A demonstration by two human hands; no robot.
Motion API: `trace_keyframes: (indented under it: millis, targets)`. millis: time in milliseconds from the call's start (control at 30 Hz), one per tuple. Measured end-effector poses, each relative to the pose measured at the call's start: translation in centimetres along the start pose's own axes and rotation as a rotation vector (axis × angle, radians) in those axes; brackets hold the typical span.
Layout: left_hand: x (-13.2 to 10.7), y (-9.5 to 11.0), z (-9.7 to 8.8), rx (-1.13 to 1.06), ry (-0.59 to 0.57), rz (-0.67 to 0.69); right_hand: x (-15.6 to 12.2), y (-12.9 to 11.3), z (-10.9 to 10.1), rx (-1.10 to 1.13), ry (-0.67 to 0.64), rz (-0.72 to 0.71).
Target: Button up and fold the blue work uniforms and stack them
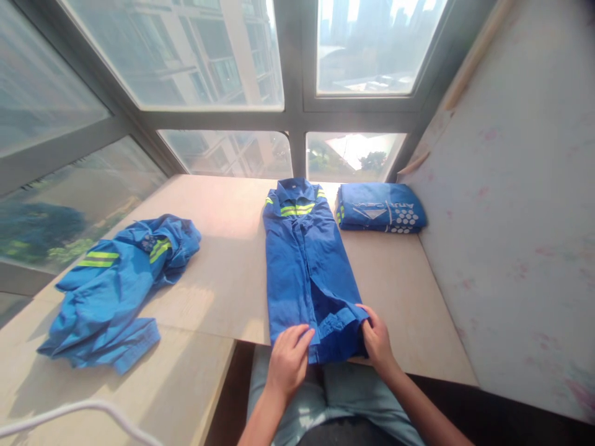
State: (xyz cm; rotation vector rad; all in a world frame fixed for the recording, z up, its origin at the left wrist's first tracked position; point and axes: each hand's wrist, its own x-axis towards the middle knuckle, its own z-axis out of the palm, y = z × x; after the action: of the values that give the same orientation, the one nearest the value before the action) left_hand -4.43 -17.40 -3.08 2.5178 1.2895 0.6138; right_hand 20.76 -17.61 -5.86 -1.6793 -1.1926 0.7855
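Note:
A blue work jacket (304,260) with yellow reflective stripes lies folded into a long narrow strip on the wooden table (223,272), collar at the far end. My left hand (290,359) grips its near hem at the left corner, fingers curled over the cloth. My right hand (377,341) pinches the hem's right corner at the table's front edge.
A crumpled blue jacket (116,285) lies at the left. A neatly folded blue garment (380,208) with white print sits at the far right beside the wall panel (520,204). Windows stand behind the table. A white hanger (83,412) shows at bottom left.

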Motion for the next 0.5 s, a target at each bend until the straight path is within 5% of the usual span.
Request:
trace_keyframes:
  millis: [200, 400, 500]
  targets:
    - [-0.3, 0.5, 0.4, 0.033, -0.126, -0.02, -0.9, 0.1, 0.1, 0.052, -0.205, -0.206]
    - [-0.2, 0.5, 0.1, 0.012, -0.128, -0.035, -0.1, 1.1, 0.4, 0.136, 0.089, 0.082]
    - [0.0, 0.7, 0.0, 0.005, -0.14, -0.054, -0.4, 0.9, 0.3, 0.028, -0.024, -0.038]
